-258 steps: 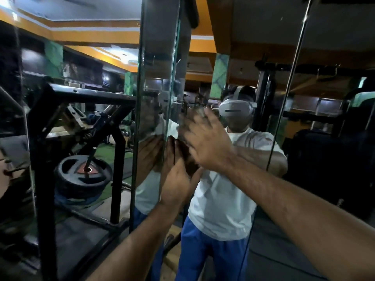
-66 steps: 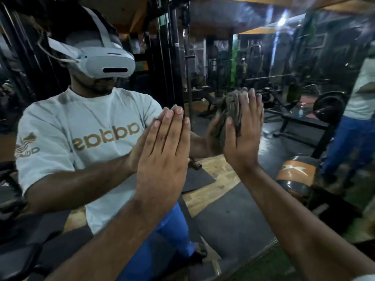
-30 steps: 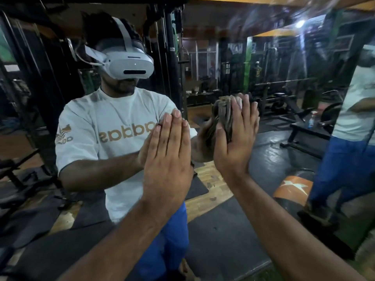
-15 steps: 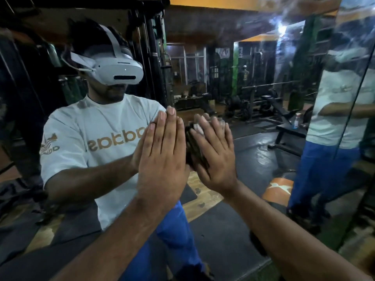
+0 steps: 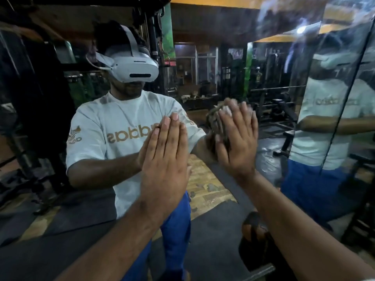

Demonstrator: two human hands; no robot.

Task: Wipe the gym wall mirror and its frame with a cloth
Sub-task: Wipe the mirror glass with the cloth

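Glass (image 5: 203, 230) gets wiped mid-panel: my right hand (image 5: 236, 138) presses cloth (image 5: 215, 120) flat-fingered, left (image 5: 165, 157) braces flat at nine o'clock; frame seems untouched.

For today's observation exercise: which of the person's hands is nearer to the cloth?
Right. The right hand presses the cloth flat against the mirror; the left hand rests on the glass beside it, apart.

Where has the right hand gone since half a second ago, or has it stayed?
Yes. The right hand, pressing the cloth, slid right, away from the left hand toward the mirror seam.
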